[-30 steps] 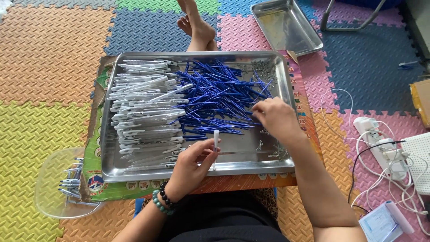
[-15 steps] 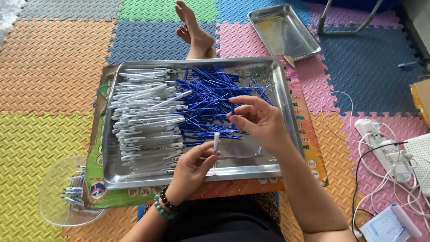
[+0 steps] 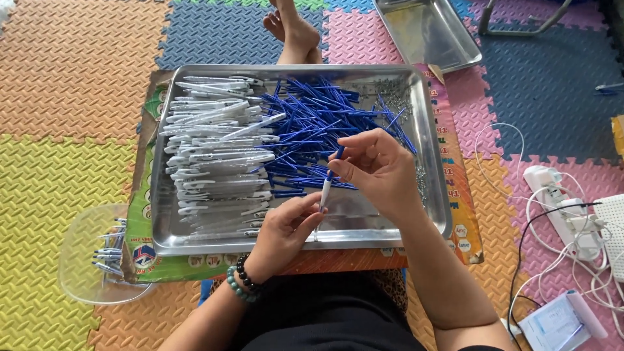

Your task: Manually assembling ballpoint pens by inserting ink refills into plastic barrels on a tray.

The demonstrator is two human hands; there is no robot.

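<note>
- You are sitting on a floor of big foam mats (image 3: 71, 84) in orange, yellow, blue and pink.
- A big shiny metal tray (image 3: 432, 195) is lying in front of you on a flat piece of printed cardboard (image 3: 140, 227).
- A pile of white pen shells (image 3: 214, 156) is filling the left half of the tray.
- A pile of thin blue refills (image 3: 312, 127) is lying in the middle and toward the far side, touching the white pile.
- A second, bare metal tray (image 3: 429, 29) is lying farther away on the mats, to the right.
- A clear plastic lid (image 3: 81, 260) is sitting left of the big tray, holding a few finished pens.
- Your right hand (image 3: 380, 172) is pinching a blue refill (image 3: 337, 159) by its top end, over the near part of the tray.
- Your left hand (image 3: 283, 231) is pinching a white pen shell (image 3: 324, 194) upright, and the refill's lower end is meeting the shell's top.
- A white power strip (image 3: 559, 208) with cords is lying on the mats, well off to your right.
</note>
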